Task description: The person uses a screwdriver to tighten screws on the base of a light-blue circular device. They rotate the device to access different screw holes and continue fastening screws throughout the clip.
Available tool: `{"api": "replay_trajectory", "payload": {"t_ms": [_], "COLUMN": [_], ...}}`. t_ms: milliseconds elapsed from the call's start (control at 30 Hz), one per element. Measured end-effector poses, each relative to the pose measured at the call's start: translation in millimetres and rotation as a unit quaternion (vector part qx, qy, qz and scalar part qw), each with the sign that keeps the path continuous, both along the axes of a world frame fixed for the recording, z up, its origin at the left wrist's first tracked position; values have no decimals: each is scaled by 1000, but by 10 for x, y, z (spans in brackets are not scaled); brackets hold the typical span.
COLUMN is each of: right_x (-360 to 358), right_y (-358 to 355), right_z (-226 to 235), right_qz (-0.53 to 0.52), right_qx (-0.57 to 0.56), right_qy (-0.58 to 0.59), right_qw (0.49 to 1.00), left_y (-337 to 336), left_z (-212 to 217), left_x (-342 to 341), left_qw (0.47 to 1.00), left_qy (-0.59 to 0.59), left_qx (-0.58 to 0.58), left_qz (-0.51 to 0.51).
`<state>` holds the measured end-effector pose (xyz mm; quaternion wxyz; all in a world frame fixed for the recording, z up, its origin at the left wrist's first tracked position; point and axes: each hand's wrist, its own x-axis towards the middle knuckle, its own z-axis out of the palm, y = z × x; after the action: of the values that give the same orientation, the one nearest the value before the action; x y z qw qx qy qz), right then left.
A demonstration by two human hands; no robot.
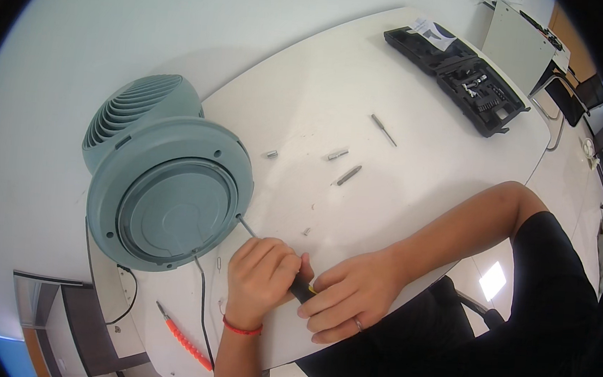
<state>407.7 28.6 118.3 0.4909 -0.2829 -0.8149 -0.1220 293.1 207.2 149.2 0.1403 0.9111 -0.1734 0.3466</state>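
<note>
A grey-green fan [140,123] lies tipped on the white table, its round base [172,210] facing me. A screwdriver [300,289] with a black and yellow handle reaches to a hole at the right edge of the base; how deep its tip sits is hidden. My left hand [261,274], with a red cord at the wrist, is wrapped around the front of the screwdriver, by its shaft. The fingers of my right hand [353,292] close on the rear of the handle. A small screw [306,231] rests on the table just beyond my hands.
Loose bits [348,175] and metal sockets [337,154] lie mid-table, with a thin rod [384,130] farther off. An open black tool case [459,77] stands at the far right. Near left are a red flexible shaft [185,339] and the fan's black cord [202,301].
</note>
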Motion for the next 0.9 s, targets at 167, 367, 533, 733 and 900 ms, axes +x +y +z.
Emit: {"api": "replay_trajectory", "payload": {"t_ms": [167,367,533,733,900], "right_x": [3,14,15,11,1], "right_y": [-9,-36,-46,-55,-46], "right_z": [9,63,53,-12,-38], "right_qz": [7,25,44,48,52], "right_qx": [14,18,35,17,16], "right_qy": [-9,-5,6,-6,-2], "right_qw": [1000,999,998,999,999], "left_y": [-22,-63,-81,-63,-61], "left_z": [21,49,10,4,0], "left_x": [-15,-34,-73,-68,-61], "left_qw": [1000,1000,1000,999,999], "left_qy": [7,5,-4,4,17], "left_qx": [3,7,22,28,21], "left_qz": [-10,-15,-22,-24,-25]}}
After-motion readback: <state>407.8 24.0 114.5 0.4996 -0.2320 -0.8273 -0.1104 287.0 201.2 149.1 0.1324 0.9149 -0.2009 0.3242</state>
